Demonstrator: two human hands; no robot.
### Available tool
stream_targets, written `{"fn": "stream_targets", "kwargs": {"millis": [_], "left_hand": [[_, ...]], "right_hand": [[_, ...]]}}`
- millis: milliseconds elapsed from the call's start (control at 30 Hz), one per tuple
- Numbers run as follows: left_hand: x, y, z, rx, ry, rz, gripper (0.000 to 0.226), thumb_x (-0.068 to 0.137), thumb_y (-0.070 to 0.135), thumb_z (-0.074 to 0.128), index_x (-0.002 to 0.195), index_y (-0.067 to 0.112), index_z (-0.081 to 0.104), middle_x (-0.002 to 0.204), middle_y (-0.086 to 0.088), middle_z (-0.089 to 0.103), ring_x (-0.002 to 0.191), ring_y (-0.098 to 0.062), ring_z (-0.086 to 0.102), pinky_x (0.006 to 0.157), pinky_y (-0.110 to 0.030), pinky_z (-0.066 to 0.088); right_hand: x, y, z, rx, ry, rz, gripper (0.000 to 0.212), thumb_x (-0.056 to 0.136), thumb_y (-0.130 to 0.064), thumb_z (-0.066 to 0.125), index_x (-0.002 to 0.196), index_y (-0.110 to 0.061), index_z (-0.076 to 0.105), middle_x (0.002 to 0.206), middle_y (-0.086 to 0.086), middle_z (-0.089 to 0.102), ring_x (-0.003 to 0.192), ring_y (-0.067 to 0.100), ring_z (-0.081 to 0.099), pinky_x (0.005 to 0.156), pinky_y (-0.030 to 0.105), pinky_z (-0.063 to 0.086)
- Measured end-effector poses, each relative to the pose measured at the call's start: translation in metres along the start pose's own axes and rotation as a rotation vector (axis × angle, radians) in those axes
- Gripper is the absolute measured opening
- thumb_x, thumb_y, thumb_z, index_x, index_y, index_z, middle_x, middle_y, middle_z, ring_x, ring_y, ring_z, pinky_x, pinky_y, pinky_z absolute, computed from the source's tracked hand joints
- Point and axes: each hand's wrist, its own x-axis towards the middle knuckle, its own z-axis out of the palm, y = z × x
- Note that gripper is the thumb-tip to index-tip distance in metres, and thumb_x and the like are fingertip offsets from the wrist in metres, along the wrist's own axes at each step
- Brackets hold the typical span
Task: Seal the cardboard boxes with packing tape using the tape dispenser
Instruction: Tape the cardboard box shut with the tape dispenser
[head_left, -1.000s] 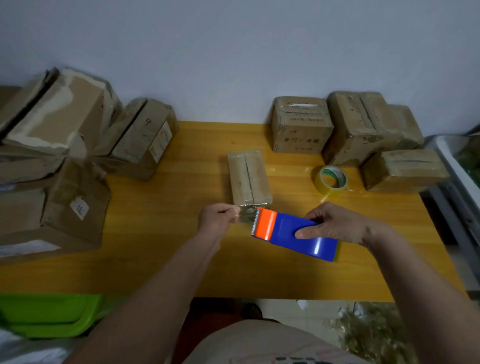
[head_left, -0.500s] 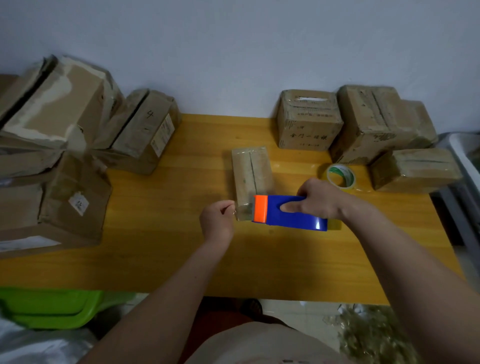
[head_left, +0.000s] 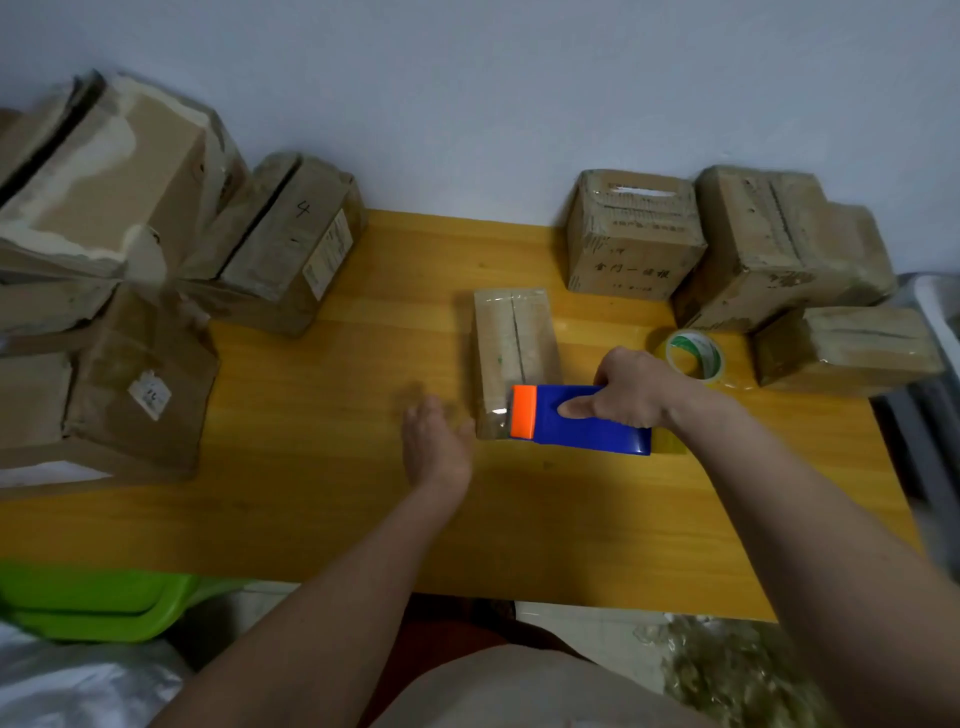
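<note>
A small flat cardboard box (head_left: 514, 343) lies in the middle of the wooden table (head_left: 322, 499), its top flaps meeting in a lengthwise seam. My right hand (head_left: 631, 389) grips a blue tape dispenser (head_left: 587, 422) with an orange head, which sits on the box's near end. Clear tape shows at that near end of the box. My left hand (head_left: 434, 441) is just left of the box, fingers straight and blurred, holding nothing.
A spare tape roll (head_left: 693, 356) lies right of the box. Taped boxes (head_left: 631, 241) stand at the back right, and a heap of worn boxes (head_left: 119, 270) fills the left. A green bin (head_left: 93, 603) sits below the table's front edge.
The dispenser went from the air in front of the box onto its near end. My left hand let go of the tape end it pinched and opened.
</note>
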Motion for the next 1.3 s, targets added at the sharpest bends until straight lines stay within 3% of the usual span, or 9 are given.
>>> {"fn": "stream_targets", "kwargs": {"millis": [67, 167, 267, 433, 933, 1000, 1100, 1233, 1300], "left_hand": [[-0.012, -0.004, -0.002, 0.094, 0.031, 0.259, 0.058, 0.094, -0.001, 0.045, 0.149, 0.014, 0.032, 0.154, -0.004, 0.032, 0.142, -0.02, 0.027, 0.113, -0.029, 0.024], [-0.021, -0.011, -0.005, 0.471, -0.216, 0.685, 0.082, 0.076, -0.009, 0.012, 0.152, 0.015, -0.008, 0.16, -0.001, -0.014, 0.146, -0.016, -0.017, 0.122, -0.039, -0.004], [-0.009, -0.019, -0.008, 0.771, -0.258, 0.731, 0.077, 0.079, 0.0, 0.011, 0.141, 0.018, -0.03, 0.149, 0.0, -0.036, 0.137, -0.021, -0.033, 0.114, -0.052, -0.016], [-0.009, -0.016, -0.011, 0.941, -0.258, 0.712, 0.083, 0.098, 0.018, 0.038, 0.139, 0.02, -0.035, 0.146, 0.001, -0.041, 0.142, -0.027, -0.028, 0.11, -0.063, -0.011], [-0.018, -0.01, -0.01, 0.86, -0.235, 0.703, 0.08, 0.093, 0.003, 0.03, 0.137, 0.016, -0.035, 0.144, -0.002, -0.042, 0.135, -0.023, -0.035, 0.109, -0.055, -0.018], [-0.02, -0.007, -0.005, 0.796, -0.205, 0.713, 0.077, 0.084, -0.003, 0.021, 0.143, 0.011, -0.026, 0.151, -0.008, -0.031, 0.14, -0.025, -0.026, 0.112, -0.052, -0.014], [-0.021, -0.002, 0.01, 0.708, -0.092, 0.872, 0.079, 0.071, -0.007, 0.015, 0.149, 0.0, 0.01, 0.157, -0.021, 0.016, 0.145, -0.033, 0.012, 0.115, -0.049, 0.012], [-0.027, 0.021, 0.014, 0.823, -0.271, 1.026, 0.071, 0.084, -0.002, 0.01, 0.145, 0.009, -0.025, 0.154, -0.011, -0.029, 0.141, -0.023, -0.028, 0.114, -0.039, -0.017], [-0.022, 0.025, 0.016, 0.874, -0.242, 0.994, 0.075, 0.093, 0.004, 0.026, 0.141, 0.01, -0.031, 0.156, -0.01, -0.03, 0.14, -0.022, -0.031, 0.113, -0.038, -0.021]], "right_hand": [[0.002, 0.002, 0.001, 0.026, -0.008, -0.009, 0.045, 0.083, -0.047, 0.068, 0.105, -0.009, 0.058, 0.099, 0.009, 0.064, 0.093, 0.024, 0.061, 0.083, 0.036, 0.052], [0.005, 0.005, 0.003, 0.061, -0.025, -0.015, 0.048, 0.08, -0.051, 0.068, 0.102, -0.01, 0.058, 0.095, 0.008, 0.064, 0.09, 0.023, 0.061, 0.078, 0.033, 0.051], [0.009, 0.009, 0.005, 0.098, 0.026, -0.012, 0.053, 0.075, -0.06, 0.069, 0.096, -0.014, 0.054, 0.09, 0.004, 0.061, 0.085, 0.02, 0.059, 0.071, 0.03, 0.048], [0.01, 0.025, 0.005, 0.153, -0.024, -0.037, 0.05, 0.072, -0.056, 0.074, 0.093, -0.013, 0.058, 0.083, 0.001, 0.063, 0.078, 0.015, 0.06, 0.063, 0.026, 0.046], [0.01, 0.07, -0.008, 0.09, 0.085, 0.054, 0.049, 0.074, -0.06, 0.07, 0.086, -0.014, 0.058, 0.086, 0.003, 0.06, 0.083, 0.02, 0.056, 0.061, 0.027, 0.042], [0.012, 0.071, -0.006, 0.087, 0.099, 0.057, 0.053, 0.073, -0.061, 0.07, 0.091, -0.012, 0.06, 0.089, 0.005, 0.061, 0.086, 0.022, 0.057, 0.067, 0.03, 0.045], [0.015, 0.071, -0.005, 0.088, 0.103, 0.051, 0.056, 0.073, -0.061, 0.07, 0.097, -0.011, 0.062, 0.088, 0.004, 0.06, 0.087, 0.022, 0.057, 0.068, 0.031, 0.045], [0.016, 0.071, -0.005, 0.084, 0.097, 0.039, 0.054, 0.074, -0.061, 0.069, 0.095, -0.011, 0.063, 0.085, 0.003, 0.06, 0.087, 0.021, 0.058, 0.068, 0.03, 0.045], [0.016, 0.073, -0.005, 0.095, 0.095, 0.031, 0.052, 0.075, -0.06, 0.069, 0.093, -0.012, 0.061, 0.087, 0.003, 0.061, 0.088, 0.021, 0.058, 0.069, 0.03, 0.045]]}}
